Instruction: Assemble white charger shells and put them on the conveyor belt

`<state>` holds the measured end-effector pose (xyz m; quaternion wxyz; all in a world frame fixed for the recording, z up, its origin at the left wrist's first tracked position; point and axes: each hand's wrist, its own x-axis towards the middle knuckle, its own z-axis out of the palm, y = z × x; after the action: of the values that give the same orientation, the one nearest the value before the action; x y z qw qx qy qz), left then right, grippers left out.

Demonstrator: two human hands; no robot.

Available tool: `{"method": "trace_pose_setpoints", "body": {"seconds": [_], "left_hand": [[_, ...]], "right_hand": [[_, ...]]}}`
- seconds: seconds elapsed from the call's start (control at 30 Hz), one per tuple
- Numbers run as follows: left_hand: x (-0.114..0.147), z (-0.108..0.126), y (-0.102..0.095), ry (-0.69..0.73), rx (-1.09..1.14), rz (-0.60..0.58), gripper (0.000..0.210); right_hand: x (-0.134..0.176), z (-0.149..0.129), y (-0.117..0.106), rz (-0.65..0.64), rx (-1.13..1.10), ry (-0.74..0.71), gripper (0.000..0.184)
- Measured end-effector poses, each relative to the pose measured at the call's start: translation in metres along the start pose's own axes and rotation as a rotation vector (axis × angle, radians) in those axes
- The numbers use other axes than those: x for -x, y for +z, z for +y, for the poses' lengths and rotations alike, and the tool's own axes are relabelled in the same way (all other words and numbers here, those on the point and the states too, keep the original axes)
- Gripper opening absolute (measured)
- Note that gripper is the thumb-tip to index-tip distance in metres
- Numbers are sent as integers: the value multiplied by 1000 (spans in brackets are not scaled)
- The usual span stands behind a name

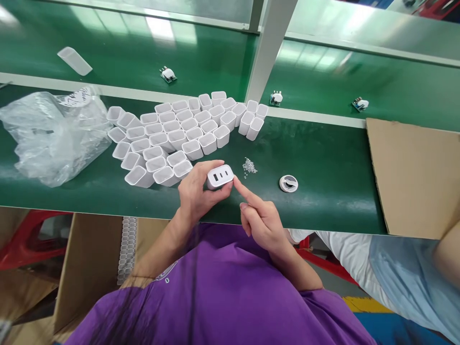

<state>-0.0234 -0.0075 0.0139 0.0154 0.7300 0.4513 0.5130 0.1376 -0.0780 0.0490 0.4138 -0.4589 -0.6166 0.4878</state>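
Finding the charger [220,177] in the left hand [196,194], above the near part of the tabletop [330,158], port face turned up toward us. Left fingers closed round its sides. Right hand [264,220]: index stretched out, its tip at the right edge of the port face, apparently touching; the other fingers curl in, and whether they pinch anything small we cannot tell. We judge the step in hand to be pressing or checking that edge. The next move, as we read it, calls for a steady left hold and a light, exact fingertip, with the ports left uncovered. Just beyond, we note a small heap of clear bits [249,166]; left of it, rows of open white shells [178,140]; to the right, a round white piece [288,183].
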Motion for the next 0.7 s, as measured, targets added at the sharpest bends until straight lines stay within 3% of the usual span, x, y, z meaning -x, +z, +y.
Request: {"method": "trace_pose_setpoints", "body": {"seconds": [0.27, 0.47, 0.57, 0.63, 0.7], "left_hand": [[-7, 1, 3, 115, 7, -12, 29], [-3, 4, 3, -21, 78, -59, 25], [-1, 3, 2, -186, 246, -120, 23], [0, 2, 1, -351, 446, -177, 24], [1, 2, 1, -498, 683, -214, 28]], "right_hand": [[3, -7, -14, -97, 130, 42, 58], [3, -14, -11, -145, 107, 62, 59], [1, -14, -12, -154, 75, 33, 56], [-1, -8, -20, -51, 123, -14, 49], [-3, 6, -37, 204, 329, -77, 41]]}}
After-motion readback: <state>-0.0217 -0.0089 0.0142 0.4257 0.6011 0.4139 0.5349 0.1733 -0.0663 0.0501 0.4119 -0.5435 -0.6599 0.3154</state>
